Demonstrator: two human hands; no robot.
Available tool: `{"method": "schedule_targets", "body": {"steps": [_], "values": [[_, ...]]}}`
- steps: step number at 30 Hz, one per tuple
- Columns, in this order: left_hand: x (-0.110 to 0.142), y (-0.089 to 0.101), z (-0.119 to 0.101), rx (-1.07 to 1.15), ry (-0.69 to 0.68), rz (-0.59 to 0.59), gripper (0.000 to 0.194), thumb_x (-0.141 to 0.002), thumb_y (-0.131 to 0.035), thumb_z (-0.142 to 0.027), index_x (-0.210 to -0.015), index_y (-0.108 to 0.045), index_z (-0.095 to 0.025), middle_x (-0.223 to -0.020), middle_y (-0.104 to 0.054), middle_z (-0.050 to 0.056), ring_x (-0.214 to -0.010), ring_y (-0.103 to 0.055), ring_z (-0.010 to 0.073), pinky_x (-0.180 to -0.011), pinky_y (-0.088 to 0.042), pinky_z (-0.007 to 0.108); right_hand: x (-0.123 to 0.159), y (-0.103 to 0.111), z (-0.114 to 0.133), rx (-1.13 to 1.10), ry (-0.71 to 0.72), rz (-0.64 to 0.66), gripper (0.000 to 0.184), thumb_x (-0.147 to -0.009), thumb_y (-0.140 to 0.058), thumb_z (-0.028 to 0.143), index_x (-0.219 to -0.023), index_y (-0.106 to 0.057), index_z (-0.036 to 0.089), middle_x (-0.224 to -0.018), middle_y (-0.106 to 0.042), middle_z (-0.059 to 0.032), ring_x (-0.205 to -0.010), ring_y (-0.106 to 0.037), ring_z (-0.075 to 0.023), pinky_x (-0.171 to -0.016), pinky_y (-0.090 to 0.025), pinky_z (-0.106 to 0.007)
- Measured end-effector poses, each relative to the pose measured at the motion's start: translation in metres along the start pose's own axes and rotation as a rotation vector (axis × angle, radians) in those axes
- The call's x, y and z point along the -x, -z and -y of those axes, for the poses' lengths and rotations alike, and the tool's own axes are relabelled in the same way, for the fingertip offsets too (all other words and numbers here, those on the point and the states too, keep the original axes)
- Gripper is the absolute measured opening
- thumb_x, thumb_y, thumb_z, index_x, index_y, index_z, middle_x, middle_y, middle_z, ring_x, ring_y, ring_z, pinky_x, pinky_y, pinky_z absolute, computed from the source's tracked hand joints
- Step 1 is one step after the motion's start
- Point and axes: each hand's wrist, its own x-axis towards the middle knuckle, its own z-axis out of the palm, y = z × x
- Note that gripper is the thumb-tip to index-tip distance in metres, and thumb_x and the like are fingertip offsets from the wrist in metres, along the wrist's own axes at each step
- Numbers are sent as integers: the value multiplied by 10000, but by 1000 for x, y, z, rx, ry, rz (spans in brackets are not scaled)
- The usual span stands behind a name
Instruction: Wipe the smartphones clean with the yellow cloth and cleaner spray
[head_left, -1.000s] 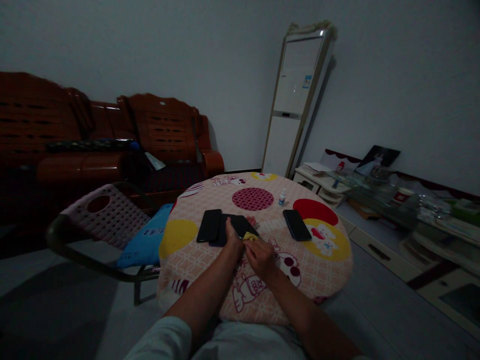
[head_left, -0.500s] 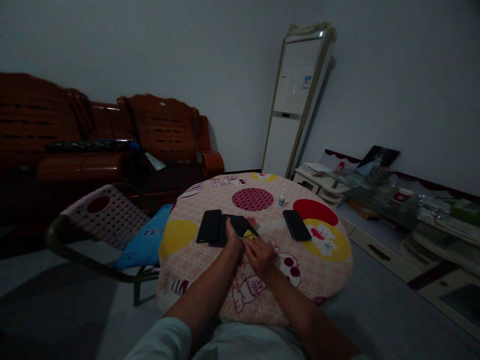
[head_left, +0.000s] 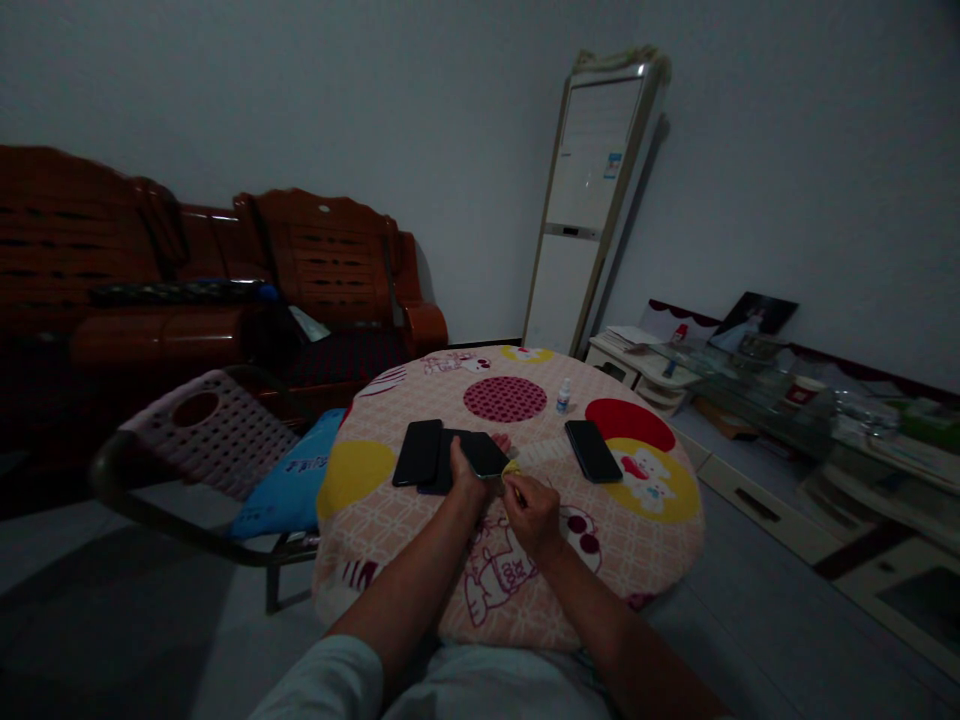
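Observation:
My left hand [head_left: 468, 480] is closed around a dark smartphone [head_left: 484, 453], its thumb along the near left edge and fingertips showing past the far side. Pinched in my right hand [head_left: 534, 512] is a small yellow cloth [head_left: 511, 467], at the phone's lower right corner. Most of the cloth is hidden by the fingers. Left of the held phone lies a black smartphone [head_left: 418, 452], overlapping another dark flat device [head_left: 444, 474] that my left hand partly covers. Another black smartphone [head_left: 593, 451] rests to the right, and a small white spray bottle [head_left: 563, 396] stands upright behind it.
A patterned cloth covers the round table [head_left: 525, 600]. On the left is a woven chair [head_left: 217, 430] with a blue cushion [head_left: 289, 485], before a wooden sofa [head_left: 322, 250]. A tall air conditioner [head_left: 577, 200] stands behind; a low cabinet [head_left: 757, 500] lines the right wall.
My right hand has shifted slightly right with the yellow cloth, from over the phone's screen to its lower right corner. My left hand keeps hold of the phone.

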Motion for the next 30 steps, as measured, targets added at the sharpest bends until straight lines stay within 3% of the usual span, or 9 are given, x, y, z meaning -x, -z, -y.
{"method": "schedule_targets", "body": {"steps": [9,30], "values": [[-1,0,0,46,-1,-13,563,-869,-372,-530,-945,-664,-55,-804,-682,165,-759,-671,276,-696,-551,398,-1,-3,5,35,68,68,206,-881,-484,125,-897,-684,171,-729,-695,-61,-659,-663,-159,-630,-510,-252],[-1,-3,0,8,-61,-39,538,-869,-351,-532,-863,-643,-80,-725,-648,134,-677,-664,245,-664,-553,370,1,-1,0,126,91,44,189,-888,-481,115,-885,-666,155,-734,-690,-62,-666,-650,-165,-623,-488,-260]]}}
